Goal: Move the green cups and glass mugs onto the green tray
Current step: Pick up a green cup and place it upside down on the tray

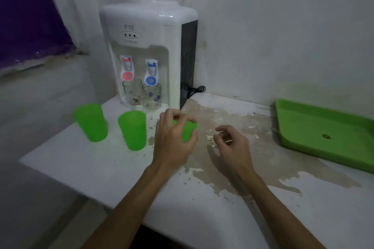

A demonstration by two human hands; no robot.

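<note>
Three green plastic cups stand upside down on the white counter: one at the left (91, 122), one in the middle (133, 130), and a third (189, 131) mostly hidden behind my left hand (174, 137), whose fingers curl around it. My right hand (230, 141) hovers just right of that cup, fingers loosely bent and holding nothing. Two glass mugs, a plain one (132, 92) and one with blue dots (151, 96), sit under the taps of the water dispenser. The green tray (303, 123) lies bare at the far right.
The white water dispenser (149, 50) stands against the back wall, its black cord (195, 90) coiled to its right. The counter (121, 172) has peeling paint in the middle and drops off at its left and front edges. A purple sheet (26, 18) hangs at the upper left.
</note>
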